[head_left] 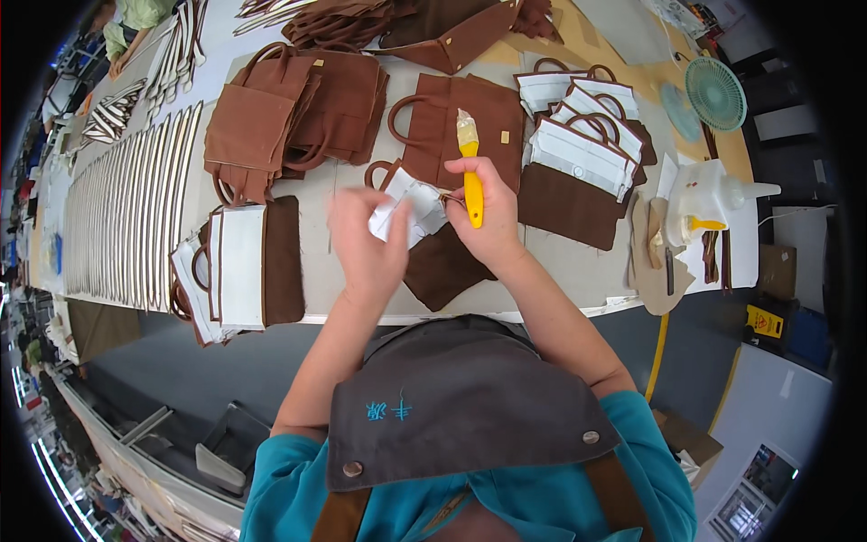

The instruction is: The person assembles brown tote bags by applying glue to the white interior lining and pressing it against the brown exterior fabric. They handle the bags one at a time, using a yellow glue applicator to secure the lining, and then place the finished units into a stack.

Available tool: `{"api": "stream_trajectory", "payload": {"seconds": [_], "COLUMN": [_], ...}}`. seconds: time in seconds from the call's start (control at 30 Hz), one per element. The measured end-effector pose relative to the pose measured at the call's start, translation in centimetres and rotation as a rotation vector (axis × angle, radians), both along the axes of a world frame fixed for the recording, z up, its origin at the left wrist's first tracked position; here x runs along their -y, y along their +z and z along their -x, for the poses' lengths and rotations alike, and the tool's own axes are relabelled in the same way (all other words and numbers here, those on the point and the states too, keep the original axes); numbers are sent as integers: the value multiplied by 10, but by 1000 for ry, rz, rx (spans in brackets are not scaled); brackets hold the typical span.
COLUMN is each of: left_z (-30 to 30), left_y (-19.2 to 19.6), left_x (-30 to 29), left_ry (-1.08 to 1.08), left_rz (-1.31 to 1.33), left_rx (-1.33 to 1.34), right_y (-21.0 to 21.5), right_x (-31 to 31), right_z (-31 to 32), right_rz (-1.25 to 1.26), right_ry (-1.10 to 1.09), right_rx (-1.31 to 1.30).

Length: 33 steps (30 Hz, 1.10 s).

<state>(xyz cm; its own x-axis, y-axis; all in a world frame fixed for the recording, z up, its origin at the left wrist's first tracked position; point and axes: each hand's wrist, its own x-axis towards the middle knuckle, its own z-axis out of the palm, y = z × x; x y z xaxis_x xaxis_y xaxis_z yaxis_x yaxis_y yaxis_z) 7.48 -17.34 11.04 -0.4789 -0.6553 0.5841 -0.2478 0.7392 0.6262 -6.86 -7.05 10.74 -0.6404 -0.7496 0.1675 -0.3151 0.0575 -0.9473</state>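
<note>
A brown fabric bag piece with a white paper lining (424, 237) lay on the long grey worktable (560, 262), under the left hand (366, 239) and the right hand (483, 212), which gripped a yellow-handled glue brush (470, 172). Left lay a stack of white-lined brown panels (239, 266); behind, piles of brown handled bags (293, 113); right, a white glue pot (709, 203).

Bag-making workshop, long worktable (578, 271), stacked brown bag panels (271, 117), rows of straps (126, 217)

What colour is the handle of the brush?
Yellow; the brush shows clearly in the head view, in the right hand.
</note>
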Motion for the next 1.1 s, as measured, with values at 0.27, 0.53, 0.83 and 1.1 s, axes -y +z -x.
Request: {"api": "stream_trajectory", "payload": {"seconds": [0.27,0.53,0.83,1.1], "left_z": [3,1,9,18], "left_y": [-8,10,25,31], "left_x": [-6,11,26,37], "left_ry": [-192,-237,-305,-367], "left_rz": [-1066,-515,-408,-409], "left_rx": [-57,412,581,625], "right_y": [6,10,15,11], "right_x": [22,24,24,27], "right_z": [-20,-10,-8,0], "right_rz": [64,5,-31,16], "right_ry": [41,78,120,164], "right_rx": [-69,-147,-193,-124]}}
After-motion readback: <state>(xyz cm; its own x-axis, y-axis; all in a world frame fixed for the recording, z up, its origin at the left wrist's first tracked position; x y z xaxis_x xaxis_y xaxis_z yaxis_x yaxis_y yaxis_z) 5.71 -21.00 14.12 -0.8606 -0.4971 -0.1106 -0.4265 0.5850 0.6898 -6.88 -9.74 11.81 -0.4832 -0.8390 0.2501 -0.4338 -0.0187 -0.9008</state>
